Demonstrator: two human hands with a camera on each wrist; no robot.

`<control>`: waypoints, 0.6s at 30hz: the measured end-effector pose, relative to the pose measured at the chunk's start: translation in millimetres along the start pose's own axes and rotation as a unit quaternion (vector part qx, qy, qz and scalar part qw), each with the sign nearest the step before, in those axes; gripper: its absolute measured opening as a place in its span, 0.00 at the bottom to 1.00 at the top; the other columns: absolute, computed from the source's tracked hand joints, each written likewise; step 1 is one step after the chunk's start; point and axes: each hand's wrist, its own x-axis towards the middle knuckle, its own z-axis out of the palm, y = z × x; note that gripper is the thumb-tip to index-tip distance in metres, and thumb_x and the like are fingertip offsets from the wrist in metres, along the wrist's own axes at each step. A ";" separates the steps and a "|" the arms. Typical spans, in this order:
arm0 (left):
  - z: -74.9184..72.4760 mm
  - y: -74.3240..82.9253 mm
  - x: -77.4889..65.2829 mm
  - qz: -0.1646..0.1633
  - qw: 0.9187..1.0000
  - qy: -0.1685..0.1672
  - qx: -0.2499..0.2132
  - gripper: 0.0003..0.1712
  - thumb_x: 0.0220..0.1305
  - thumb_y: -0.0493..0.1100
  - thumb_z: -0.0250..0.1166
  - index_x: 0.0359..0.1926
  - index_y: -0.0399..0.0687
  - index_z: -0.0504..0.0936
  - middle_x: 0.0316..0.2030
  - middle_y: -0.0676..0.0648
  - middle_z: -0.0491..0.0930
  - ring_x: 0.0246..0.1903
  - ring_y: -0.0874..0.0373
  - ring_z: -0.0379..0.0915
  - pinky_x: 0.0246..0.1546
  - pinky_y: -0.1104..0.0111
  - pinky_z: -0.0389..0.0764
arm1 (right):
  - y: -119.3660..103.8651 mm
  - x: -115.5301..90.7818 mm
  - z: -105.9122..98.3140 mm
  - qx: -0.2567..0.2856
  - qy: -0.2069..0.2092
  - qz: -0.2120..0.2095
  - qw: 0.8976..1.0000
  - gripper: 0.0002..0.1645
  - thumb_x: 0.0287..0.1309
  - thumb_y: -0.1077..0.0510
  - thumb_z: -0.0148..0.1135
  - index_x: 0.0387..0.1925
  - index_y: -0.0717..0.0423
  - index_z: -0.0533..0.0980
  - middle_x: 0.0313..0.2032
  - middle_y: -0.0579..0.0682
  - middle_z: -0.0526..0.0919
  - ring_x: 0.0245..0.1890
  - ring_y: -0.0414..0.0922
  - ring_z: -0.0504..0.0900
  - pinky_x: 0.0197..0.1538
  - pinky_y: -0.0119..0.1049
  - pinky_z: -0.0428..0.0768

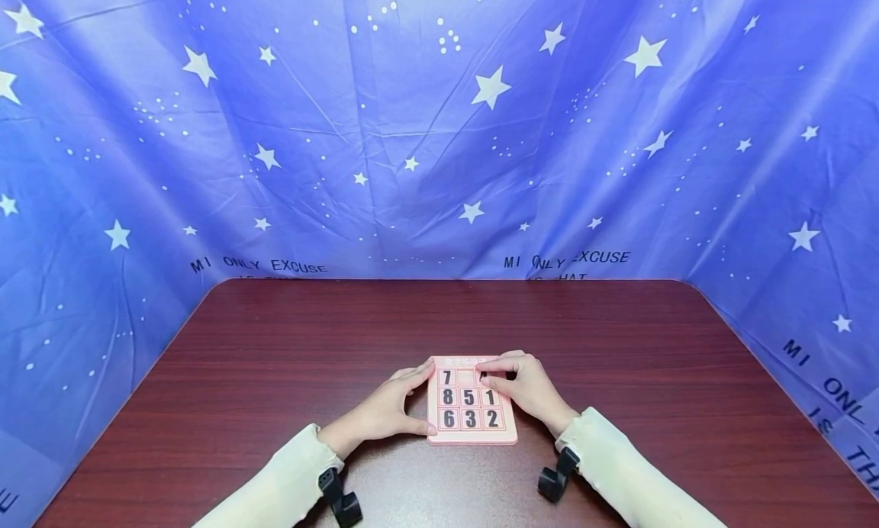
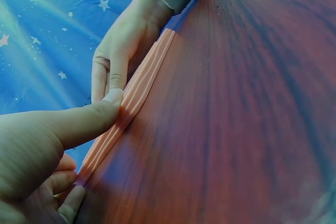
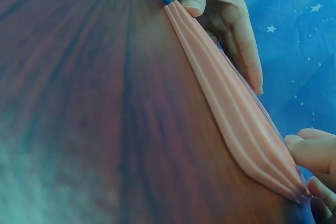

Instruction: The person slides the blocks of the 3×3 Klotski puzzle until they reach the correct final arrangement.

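A pink number slide puzzle [image 1: 474, 438] lies flat on the table. Its rows read 7, a gap, then a tile mostly hidden by fingers; 8, 5, 1; and 6, 3, 2. Along the left side my left hand [image 1: 381, 410] grips the frame, thumb at the lower left corner and fingers near the upper left one. My right hand [image 1: 532, 387] holds the upper right corner, its thumb and a fingertip over the top right tile beside the gap. In the right wrist view the puzzle's ridged pink side [image 3: 226, 108] runs between both hands.
The dark red wooden table [image 1: 309, 330] stretches around the puzzle. Behind it and at both sides hangs a blue curtain [image 1: 412, 93] with white stars. Black wrist cameras sit at the left [image 1: 339, 497] and right [image 1: 558, 474] cuffs of the pale sleeves.
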 end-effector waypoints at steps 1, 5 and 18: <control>-0.3 0.2 -0.2 -0.001 1.000 -0.001 -0.001 0.57 0.42 0.49 0.77 0.69 0.35 0.57 0.71 0.42 0.54 0.66 0.47 0.54 0.64 0.51 0.57 | 0.1 -0.4 -0.7 0.001 -0.001 0.001 1.000 0.13 0.45 0.60 0.72 0.38 0.48 0.86 0.38 0.45 0.83 0.44 0.44 0.75 0.50 0.40 0.72; 0.0 0.2 -0.1 -0.001 1.000 -0.002 -0.003 0.57 0.42 0.49 0.77 0.69 0.34 0.57 0.71 0.43 0.54 0.66 0.47 0.53 0.64 0.51 0.57 | -0.4 -1.6 -2.8 0.004 -0.005 0.004 1.000 0.14 0.46 0.61 0.72 0.38 0.48 0.86 0.38 0.45 0.83 0.44 0.45 0.74 0.50 0.41 0.71; -1.1 2.3 -1.0 -0.003 1.000 0.001 -0.004 0.57 0.42 0.49 0.77 0.69 0.36 0.57 0.71 0.43 0.54 0.66 0.47 0.54 0.64 0.51 0.57 | 7.3 -3.7 -10.3 -0.006 -0.001 0.016 1.000 0.13 0.46 0.60 0.72 0.38 0.48 0.86 0.36 0.45 0.83 0.41 0.44 0.75 0.47 0.39 0.72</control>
